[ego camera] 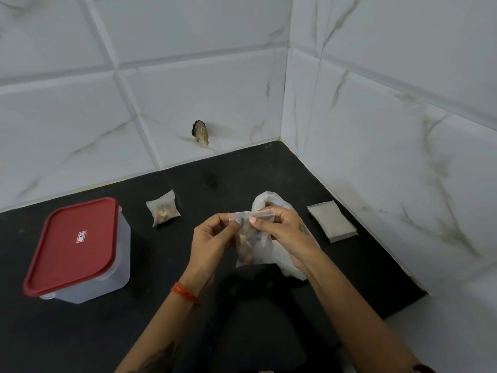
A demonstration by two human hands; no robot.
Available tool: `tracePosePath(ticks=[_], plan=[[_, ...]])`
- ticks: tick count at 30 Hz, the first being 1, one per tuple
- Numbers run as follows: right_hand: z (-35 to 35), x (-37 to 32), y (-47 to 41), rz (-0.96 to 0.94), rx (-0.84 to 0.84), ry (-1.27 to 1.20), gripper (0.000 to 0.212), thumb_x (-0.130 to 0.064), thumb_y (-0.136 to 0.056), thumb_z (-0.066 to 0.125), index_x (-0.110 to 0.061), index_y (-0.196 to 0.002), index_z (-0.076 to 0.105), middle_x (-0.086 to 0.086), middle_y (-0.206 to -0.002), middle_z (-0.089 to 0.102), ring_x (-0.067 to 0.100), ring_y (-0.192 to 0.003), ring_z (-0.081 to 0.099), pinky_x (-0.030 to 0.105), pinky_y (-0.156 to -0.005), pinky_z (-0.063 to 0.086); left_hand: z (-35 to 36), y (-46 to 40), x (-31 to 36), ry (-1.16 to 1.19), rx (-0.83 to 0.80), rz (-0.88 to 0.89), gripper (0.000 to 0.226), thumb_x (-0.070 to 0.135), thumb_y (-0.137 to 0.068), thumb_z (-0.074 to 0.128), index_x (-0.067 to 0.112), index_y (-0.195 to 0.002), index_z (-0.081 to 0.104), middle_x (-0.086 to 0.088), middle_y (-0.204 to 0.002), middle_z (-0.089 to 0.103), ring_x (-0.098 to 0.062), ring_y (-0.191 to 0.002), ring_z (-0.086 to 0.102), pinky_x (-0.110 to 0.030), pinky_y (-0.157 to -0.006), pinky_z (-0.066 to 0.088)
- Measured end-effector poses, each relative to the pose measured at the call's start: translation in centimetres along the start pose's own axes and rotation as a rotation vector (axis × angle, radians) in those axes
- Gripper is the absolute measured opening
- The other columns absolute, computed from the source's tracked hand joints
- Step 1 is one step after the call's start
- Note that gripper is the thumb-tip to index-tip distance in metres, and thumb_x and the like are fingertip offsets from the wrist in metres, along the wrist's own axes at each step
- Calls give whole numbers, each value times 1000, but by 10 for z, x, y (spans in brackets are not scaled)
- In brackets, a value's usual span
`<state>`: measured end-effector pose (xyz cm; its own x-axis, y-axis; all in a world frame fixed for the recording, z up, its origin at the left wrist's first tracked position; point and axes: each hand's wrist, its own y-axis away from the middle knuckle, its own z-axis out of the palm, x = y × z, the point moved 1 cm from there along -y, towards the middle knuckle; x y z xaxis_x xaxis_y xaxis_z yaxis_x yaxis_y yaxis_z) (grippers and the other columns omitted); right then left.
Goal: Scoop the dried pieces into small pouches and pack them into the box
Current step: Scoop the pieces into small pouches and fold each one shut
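Observation:
Both hands hold one small clear pouch [252, 243] with brown dried pieces inside, raised above the black counter [166, 278]. My left hand [212, 238] and my right hand [279, 227] pinch its top strip between thumbs and fingers. Behind the hands lies a larger white bag [269, 201], partly hidden. A filled pouch [163, 211] rests on the counter to the left. A clear plastic box [107, 281] with a red lid [72, 243] stands at the far left, lid on.
A stack of flat empty pouches [333, 221] lies to the right, near the tiled side wall [403, 157]. The back wall [134, 103] has a dark hole [200, 131] just above the counter. The counter's right edge ends at a white ledge [443, 319].

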<state>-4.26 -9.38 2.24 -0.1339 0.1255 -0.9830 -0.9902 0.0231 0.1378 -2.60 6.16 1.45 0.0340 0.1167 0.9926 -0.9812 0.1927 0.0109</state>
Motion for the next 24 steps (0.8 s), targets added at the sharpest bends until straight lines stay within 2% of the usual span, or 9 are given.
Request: tracePosePath(ticks=[7, 10, 15, 21, 24], plan=[[6, -3, 0, 24, 58, 9, 7, -15, -83, 70, -14, -89, 72, 0, -84, 73, 11, -84, 70, 25, -77, 56, 1, 1, 3, -5, 36, -7, 10, 10, -86, 61, 9, -91, 70, -10, -87, 72, -19, -79, 69, -26, -66, 56], [9, -5, 1, 40, 69, -29, 4, -13, -82, 69, -14, -86, 71, -1, -78, 73, 10, -79, 70, 23, -71, 56, 1, 1, 4, -12, 46, -10, 10, 9, -86, 61, 10, -89, 71, -8, -85, 72, -18, -79, 69, -26, -68, 57], [9, -11, 6, 59, 53, -55, 3, -13, -83, 69, -15, -84, 70, -5, -73, 72, 3, -72, 70, 13, -59, 51, 0, 2, 7, -1, 65, -7, 9, 8, -85, 62, 10, -87, 71, -6, -82, 73, -16, -77, 69, -23, -65, 56], [9, -12, 5, 66, 73, -70, 7, -17, -82, 70, -12, -87, 72, -2, -79, 73, 3, -75, 69, 13, -59, 51, 0, 2, 8, -2, 62, 2, 10, 10, -85, 62, 9, -89, 71, -12, -88, 72, -21, -81, 69, -26, -68, 57], [10, -14, 7, 52, 63, -75, 6, -15, -83, 68, -10, -87, 70, -5, -72, 73, 1, -71, 69, 11, -58, 50, 2, 3, 9, 16, 69, 14, 9, 10, -85, 62, 9, -85, 71, -8, -82, 72, -18, -77, 69, -24, -65, 55]])
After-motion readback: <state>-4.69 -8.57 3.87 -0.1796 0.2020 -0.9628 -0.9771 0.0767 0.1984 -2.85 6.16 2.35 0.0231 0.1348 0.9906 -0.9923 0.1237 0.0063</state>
